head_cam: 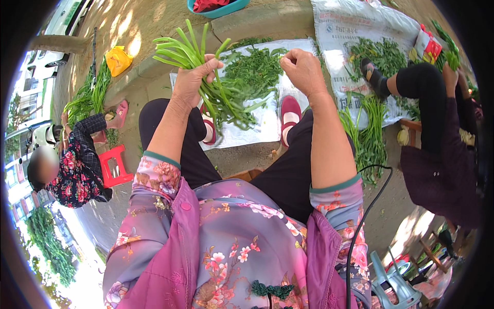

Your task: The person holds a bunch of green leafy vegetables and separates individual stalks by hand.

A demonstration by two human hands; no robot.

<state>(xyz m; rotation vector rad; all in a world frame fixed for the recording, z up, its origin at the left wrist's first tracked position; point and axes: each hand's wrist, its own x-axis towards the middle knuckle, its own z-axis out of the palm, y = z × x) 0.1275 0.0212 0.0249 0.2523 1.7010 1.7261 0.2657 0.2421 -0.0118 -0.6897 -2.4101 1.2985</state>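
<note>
My left hand (pixel 198 79) grips a bunch of long green leafy stems (pixel 183 52), probably water spinach. Its cut stalk ends fan out above the fist, and the leafy ends (pixel 231 102) hang down on the other side. Across from it, my right hand (pixel 305 71) is raised with thumb and fingertips pinched together. Whether a small scrap is between those fingertips is too small to tell. Below both hands a white woven sheet (pixel 247 137) lies on the ground between my feet, bearing a heap of loose green leaves (pixel 252 71).
On the right, a seated person (pixel 424 96) holds greens beside a printed woven sack (pixel 343 73) and a stem pile (pixel 370 135). Another person (pixel 73 170) sits left near a red plastic stool (pixel 115 166) and yellow bag (pixel 118 61). A teal basin (pixel 220 13) stands beyond the curb (pixel 262 25).
</note>
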